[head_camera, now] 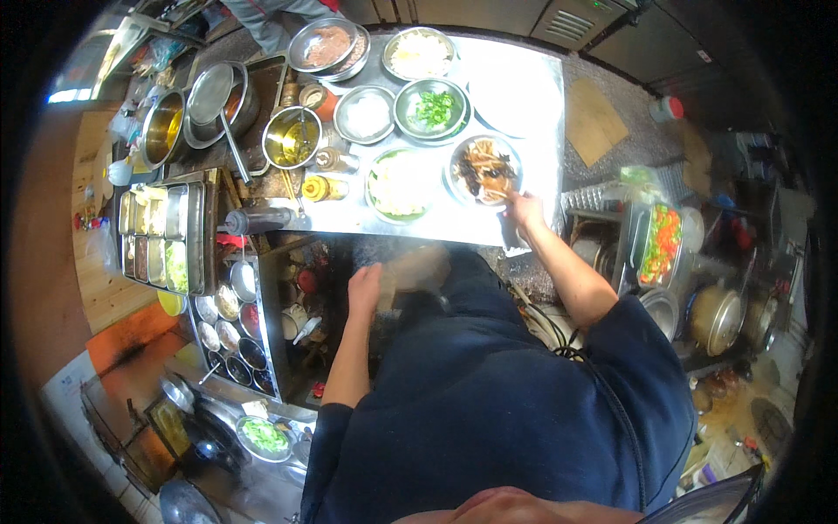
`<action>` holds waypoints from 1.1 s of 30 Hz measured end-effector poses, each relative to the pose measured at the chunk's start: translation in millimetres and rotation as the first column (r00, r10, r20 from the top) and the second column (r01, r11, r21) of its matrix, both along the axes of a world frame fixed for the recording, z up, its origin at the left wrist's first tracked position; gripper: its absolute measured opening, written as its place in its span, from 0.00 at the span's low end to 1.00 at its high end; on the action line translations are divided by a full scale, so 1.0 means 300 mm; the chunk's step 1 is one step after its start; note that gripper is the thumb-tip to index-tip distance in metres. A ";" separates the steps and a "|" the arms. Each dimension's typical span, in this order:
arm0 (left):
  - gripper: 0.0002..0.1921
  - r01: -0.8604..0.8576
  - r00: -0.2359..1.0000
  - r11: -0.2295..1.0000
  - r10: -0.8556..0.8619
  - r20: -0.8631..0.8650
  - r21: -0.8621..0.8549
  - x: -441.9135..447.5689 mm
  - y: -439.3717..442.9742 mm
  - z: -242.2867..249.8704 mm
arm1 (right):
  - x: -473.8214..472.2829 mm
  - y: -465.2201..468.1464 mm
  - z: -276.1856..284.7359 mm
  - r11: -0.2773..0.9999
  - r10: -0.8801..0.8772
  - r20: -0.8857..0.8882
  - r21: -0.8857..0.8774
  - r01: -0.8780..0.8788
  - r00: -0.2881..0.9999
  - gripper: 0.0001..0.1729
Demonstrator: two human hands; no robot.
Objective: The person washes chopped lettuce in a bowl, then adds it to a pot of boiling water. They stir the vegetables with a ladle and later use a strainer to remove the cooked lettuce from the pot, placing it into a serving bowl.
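At the near right of the metal table (314,221), my right hand (526,213) grips the rim of a metal bowl (450,171), a finger or thumb reaching over its edge. Brown and dark shredded food (486,164) fills that bowl. My left hand (365,288) hangs below the table's front edge with its fingers curled; whether anything is inside it is hidden. Beside it is a blurred tan shape that I cannot make out. Left of the right hand's bowl stands a bowl of pale green cut food (396,187). A bowl of chopped greens (433,110) is farther back.
Sauce bottles (324,188) and a pot of oil (292,139) stand at the table's left. A strainer (211,95) rests over a pot there. Divided trays (157,236) lie farther left. A container of cut peppers (660,243) is at right. Another person's legs (265,26) show behind the table.
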State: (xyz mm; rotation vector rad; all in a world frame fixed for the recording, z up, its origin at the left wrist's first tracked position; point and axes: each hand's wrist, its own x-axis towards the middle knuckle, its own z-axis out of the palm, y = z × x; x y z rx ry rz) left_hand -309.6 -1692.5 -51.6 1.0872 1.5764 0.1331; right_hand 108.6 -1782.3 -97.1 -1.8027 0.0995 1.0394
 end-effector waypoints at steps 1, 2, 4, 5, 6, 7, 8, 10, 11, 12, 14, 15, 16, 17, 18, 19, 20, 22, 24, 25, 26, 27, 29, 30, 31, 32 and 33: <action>0.22 0.012 1.000 1.000 -0.012 -0.001 -0.003 0.066 0.028 -0.010 | 0.015 -0.014 0.002 0.999 0.026 0.059 -0.033 -0.024 0.998 0.11; 0.21 -0.083 0.994 0.996 0.084 0.071 -0.017 0.134 0.054 -0.018 | 0.035 -0.037 0.011 1.000 0.013 0.064 -0.014 -0.012 0.998 0.11; 0.21 -0.264 0.939 0.962 0.271 0.212 -0.064 0.270 0.114 -0.036 | 0.084 -0.091 0.044 0.996 0.067 0.063 -0.070 -0.062 0.996 0.11; 0.21 -0.320 0.911 0.942 0.335 0.240 -0.100 0.321 0.138 -0.041 | 0.115 -0.120 0.072 0.980 0.143 0.010 -0.138 -0.140 0.990 0.11; 0.21 -0.372 0.876 0.918 0.397 0.275 -0.139 0.363 0.161 -0.049 | 0.151 -0.131 0.101 0.941 0.209 -0.026 -0.265 -0.208 0.978 0.15; 0.21 -0.419 0.834 0.892 0.452 0.317 -0.169 0.396 0.178 -0.059 | 0.199 -0.122 0.131 0.681 0.649 0.208 -0.587 -0.437 0.732 0.14; 0.16 -0.496 0.782 0.840 0.542 0.309 -0.219 0.421 0.191 -0.075 | 0.223 -0.113 0.162 0.717 0.677 0.435 -0.571 -0.399 0.594 0.13; 0.14 -0.526 0.770 0.829 0.558 0.309 -0.189 0.435 0.193 -0.105 | 0.299 -0.029 0.220 0.803 0.593 0.738 -0.520 -0.291 0.321 0.11; 0.13 -0.543 0.767 0.820 0.572 0.291 -0.179 0.429 0.186 -0.117 | 0.346 0.092 0.222 0.837 0.523 0.800 -0.417 -0.354 0.294 0.10; 0.13 -0.524 0.801 0.844 0.534 0.270 -0.116 0.414 0.168 -0.123 | 0.381 0.230 0.211 0.856 0.438 0.843 -0.285 -0.431 0.312 0.11; 0.15 -0.495 0.845 0.867 0.495 0.203 -0.056 0.353 0.115 -0.109 | 0.445 0.564 0.159 0.830 0.392 0.816 -0.114 -0.546 0.424 0.18; 0.16 -0.486 0.861 0.872 0.488 0.144 -0.050 0.312 0.082 -0.090 | 0.470 0.735 0.121 0.831 0.387 0.804 -0.091 -0.549 0.452 0.22; 0.17 -0.563 0.785 0.820 0.570 0.243 -0.107 0.276 0.034 -0.063 | 0.490 0.891 0.079 0.828 0.408 0.841 -0.176 -0.533 0.355 0.22; 0.18 -0.637 0.687 0.746 0.664 0.295 -0.194 0.231 -0.024 -0.024 | 0.498 1.020 0.033 0.821 0.432 0.863 -0.255 -0.512 0.263 0.22; 0.18 -0.678 0.652 0.710 0.700 0.291 -0.190 0.182 -0.079 0.018 | 0.514 1.128 -0.006 0.806 0.515 0.729 -0.234 -0.543 0.451 0.19; 0.17 -0.710 0.610 0.679 0.726 0.319 -0.186 0.131 -0.139 0.064 | 0.525 1.200 -0.043 0.799 0.588 0.510 -0.248 -0.547 0.628 0.16; 0.17 -0.753 0.566 0.625 0.774 0.282 -0.204 0.076 -0.207 0.111 | 0.534 1.242 -0.079 0.847 0.517 0.355 -0.078 -0.526 0.779 0.11; 0.15 -0.814 0.484 0.547 0.826 0.291 -0.198 -0.029 -0.343 0.196 | 0.551 1.293 -0.128 0.869 0.470 0.388 -0.048 -0.492 0.793 0.10; 0.15 -0.874 0.428 0.470 0.865 0.260 -0.126 -0.117 -0.467 0.259 | 0.584 1.295 -0.120 0.882 0.422 0.525 -0.051 -0.468 0.739 0.10; 0.15 -0.907 0.392 0.414 0.898 0.200 -0.078 -0.155 -0.530 0.289 | 0.601 1.284 -0.093 0.892 0.374 0.595 -0.022 -0.451 0.711 0.08; 0.15 -0.948 0.286 0.303 0.945 0.161 -0.097 -0.193 -0.590 0.320 | 0.624 1.274 -0.043 0.884 0.375 0.592 0.002 -0.467 0.713 0.07; 0.17 -0.956 0.154 0.224 0.932 0.329 -0.187 -0.216 -0.662 0.359 | 0.631 1.272 0.017 0.900 0.359 0.687 -0.077 -0.428 0.631 0.07; 0.17 -0.990 0.056 0.099 0.930 0.363 -0.102 -0.255 -0.764 0.409 | 0.672 1.219 0.214 0.877 0.383 0.853 -0.216 -0.428 0.354 0.21; 0.17 -0.999 -0.008 0.004 0.950 0.313 -0.038 -0.273 -0.820 0.438 | 0.635 1.223 0.322 0.849 0.412 0.901 -0.325 -0.417 0.136 0.21; 0.17 -0.998 -0.042 -0.054 0.959 0.279 0.035 -0.289 -0.886 0.467 | 0.576 1.213 0.427 0.813 0.466 0.879 -0.382 -0.440 0.099 0.20; 0.14 -0.989 -0.039 -0.070 0.973 0.226 0.130 -0.302 -0.955 0.485 | 0.510 1.174 0.542 0.778 0.487 0.816 -0.241 -0.580 0.313 0.19; 0.12 -0.973 -0.109 -0.147 0.972 0.209 0.175 -0.311 -1.026 0.498 | 0.424 1.147 0.658 0.716 0.487 0.733 -0.024 -0.698 0.475 0.17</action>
